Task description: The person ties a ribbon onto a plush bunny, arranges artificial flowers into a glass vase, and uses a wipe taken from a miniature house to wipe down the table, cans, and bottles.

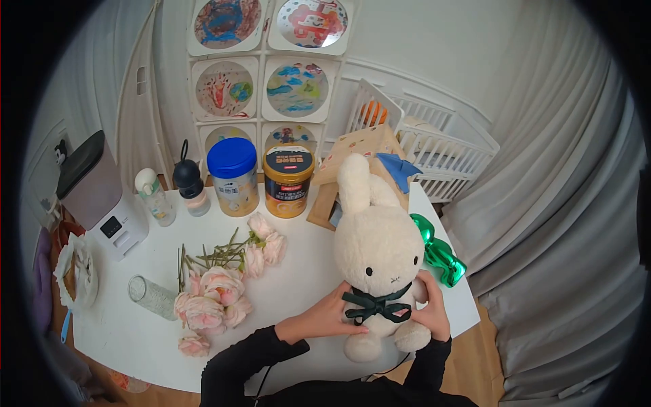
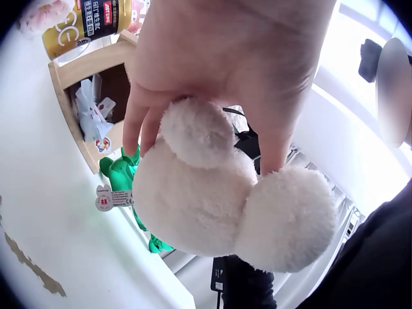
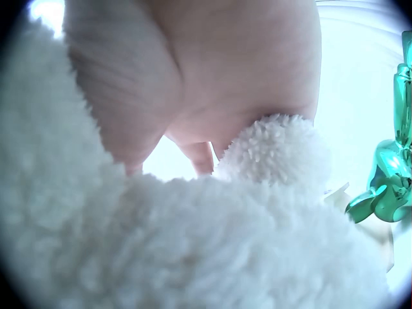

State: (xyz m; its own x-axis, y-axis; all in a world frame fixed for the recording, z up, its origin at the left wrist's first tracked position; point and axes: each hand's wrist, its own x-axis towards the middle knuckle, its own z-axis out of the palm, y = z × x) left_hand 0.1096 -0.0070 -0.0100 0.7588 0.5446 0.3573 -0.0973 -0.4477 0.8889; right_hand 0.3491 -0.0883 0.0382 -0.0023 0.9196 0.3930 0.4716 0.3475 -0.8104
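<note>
A cream plush bunny [image 1: 373, 247] with a dark green ribbon bow [image 1: 377, 307] sits upright at the table's front right, facing the head camera. My left hand [image 1: 317, 317] grips one side of its body, its thumb across the front beneath the bow. On the opposite side, my right hand [image 1: 434, 315] holds the body below the plush arm. In the left wrist view, the fingers and thumb of that hand [image 2: 225, 58] straddle a round plush arm [image 2: 196, 132]. Fluffy plush [image 3: 212, 244] fills the lower right wrist view; some right fingers are hidden behind it.
Pink flowers [image 1: 220, 288] lie beside a glass vase [image 1: 152, 297] on the white table [image 1: 298, 258]. Behind stand a blue-lidded tub [image 1: 234, 180], a gold can [image 1: 288, 183], two bottles and a wooden house [image 1: 325, 203]. A shiny green balloon-like figure [image 1: 444, 261] is right of the bunny.
</note>
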